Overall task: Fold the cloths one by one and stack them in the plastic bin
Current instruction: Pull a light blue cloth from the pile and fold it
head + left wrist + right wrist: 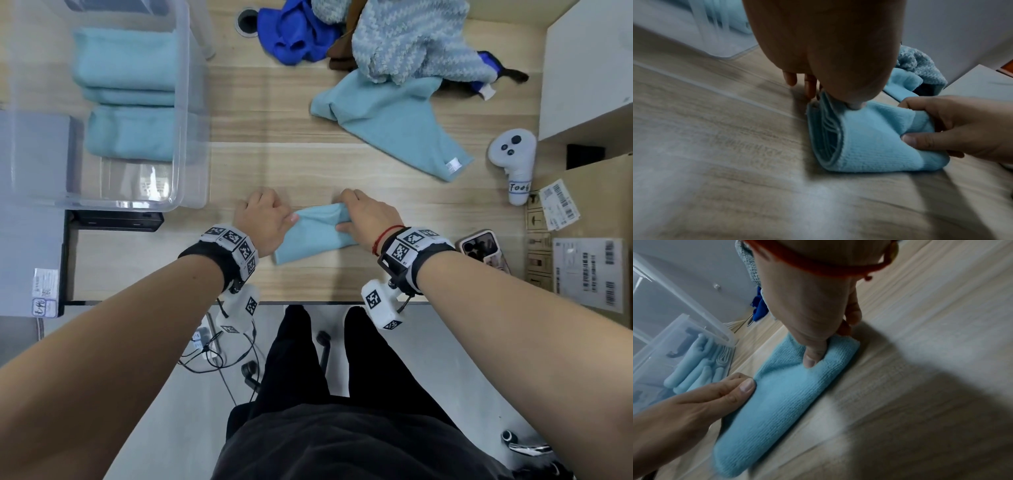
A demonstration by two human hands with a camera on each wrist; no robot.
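Both hands pinch one folded light-blue cloth (313, 236) on the counter (376, 161). Left hand (262, 221) holds its left end; right hand (364, 219) its right.

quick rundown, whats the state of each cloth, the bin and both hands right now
light blue cloth: folded small, on the table, held at both ends
left hand: pinches the cloth's left end
right hand: grips the cloth's right end
plastic bin: open, holds folded light blue cloths
second light blue cloth: unfolded, spread on the table
pile of cloths: crumpled, unfolded
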